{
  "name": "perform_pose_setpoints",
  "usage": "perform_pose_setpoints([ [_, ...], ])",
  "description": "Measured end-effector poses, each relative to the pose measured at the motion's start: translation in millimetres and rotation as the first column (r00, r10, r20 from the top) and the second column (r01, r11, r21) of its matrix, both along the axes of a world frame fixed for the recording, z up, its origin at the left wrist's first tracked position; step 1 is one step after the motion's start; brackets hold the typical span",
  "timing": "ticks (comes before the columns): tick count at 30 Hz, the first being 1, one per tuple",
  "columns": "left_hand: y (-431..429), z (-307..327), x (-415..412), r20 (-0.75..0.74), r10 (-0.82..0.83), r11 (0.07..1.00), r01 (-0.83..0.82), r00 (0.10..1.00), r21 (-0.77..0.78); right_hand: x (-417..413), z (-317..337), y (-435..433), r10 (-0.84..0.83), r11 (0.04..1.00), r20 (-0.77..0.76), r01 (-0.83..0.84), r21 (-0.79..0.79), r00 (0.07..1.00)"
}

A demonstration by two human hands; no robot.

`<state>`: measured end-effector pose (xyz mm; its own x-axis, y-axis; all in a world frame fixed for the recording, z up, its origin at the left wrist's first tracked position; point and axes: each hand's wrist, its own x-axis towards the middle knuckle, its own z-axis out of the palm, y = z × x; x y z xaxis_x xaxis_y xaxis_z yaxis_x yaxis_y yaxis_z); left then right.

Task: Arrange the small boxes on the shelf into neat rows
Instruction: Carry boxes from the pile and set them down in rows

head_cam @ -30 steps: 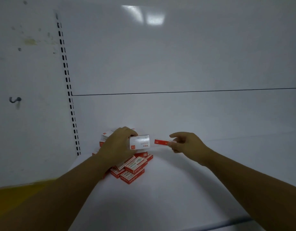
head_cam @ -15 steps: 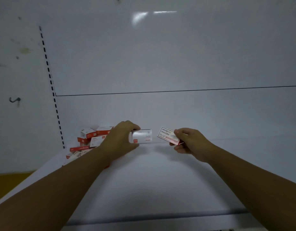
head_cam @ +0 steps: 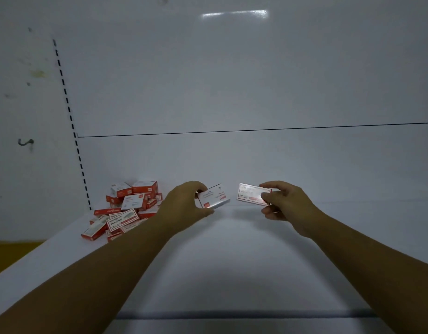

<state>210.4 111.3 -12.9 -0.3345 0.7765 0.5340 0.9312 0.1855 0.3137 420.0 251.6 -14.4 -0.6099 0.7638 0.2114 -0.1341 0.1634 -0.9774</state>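
Observation:
A loose pile of several small red-and-white boxes [head_cam: 126, 208] lies at the back left of the white shelf [head_cam: 220, 261]. My left hand [head_cam: 184, 203] grips a white box with a small red mark [head_cam: 214, 196], held tilted just above the shelf. My right hand [head_cam: 283, 201] pinches a flat red-bordered box [head_cam: 250, 195] by its right end, face toward me. The two held boxes are side by side with a small gap between them, to the right of the pile.
The shelf's white back panel [head_cam: 232, 153] rises right behind the hands. A perforated upright [head_cam: 75, 145] runs down the left, next to the pile. A small hook [head_cam: 25, 142] sticks out of the left wall. The shelf's front edge [head_cam: 232, 314] lies near me.
Both hands carried their boxes rightward, away from the pile. My right hand turned its box from edge-on to face-on, and the left box tilted.

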Motion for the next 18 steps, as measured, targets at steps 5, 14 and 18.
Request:
perform_pose_setpoints([
  [5,8.3,-3.6,-20.8,-0.037,-0.052,0.999,0.052,0.998,0.004,-15.3,0.4,6.8,0.035,0.999,-0.006,-0.035,-0.014,0.999],
  [14,42.2,-14.3,-47.6,-0.011,-0.098,0.994,0.097,0.995,-0.054,-33.6,1.0,25.1,-0.062,0.987,0.115,0.044,0.158,0.991],
  [18,50.9,-29.1,-46.1,-0.002,-0.04,0.992,0.039,0.999,-0.118,-31.7,-5.3,35.2,-0.069,0.981,0.122,0.045,0.188,0.99],
])
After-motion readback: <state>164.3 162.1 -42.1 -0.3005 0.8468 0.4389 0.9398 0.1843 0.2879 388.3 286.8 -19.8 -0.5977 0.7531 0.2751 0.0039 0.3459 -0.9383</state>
